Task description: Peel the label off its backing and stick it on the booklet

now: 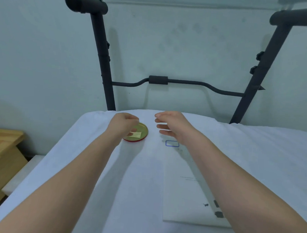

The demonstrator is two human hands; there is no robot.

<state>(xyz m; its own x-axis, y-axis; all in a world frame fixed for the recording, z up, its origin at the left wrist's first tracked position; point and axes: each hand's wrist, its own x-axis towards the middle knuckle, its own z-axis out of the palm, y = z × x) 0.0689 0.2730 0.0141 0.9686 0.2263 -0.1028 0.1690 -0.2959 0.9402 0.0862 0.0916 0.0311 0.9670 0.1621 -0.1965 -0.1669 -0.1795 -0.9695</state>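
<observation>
A white booklet (184, 192) lies on the white cloth, partly under my right forearm. A label with a blue outline (172, 143) sits flat on the booklet's far left corner. A yellowish strip of backing paper (135, 134) lies in a gold lid with a red rim (143, 129). My left hand (122, 125) hovers over the lid's left side, fingers loosely curled and apart from the thumb, whose tip is at the strip's left end. My right hand (173, 124) floats just beyond the label, fingers spread, holding nothing.
A black metal frame (158, 80) with two slanted legs and a crossbar stands behind the table against a pale wall. A wooden cabinet (3, 153) sits low at the left. The cloth-covered table (93, 166) drops off at its left edge.
</observation>
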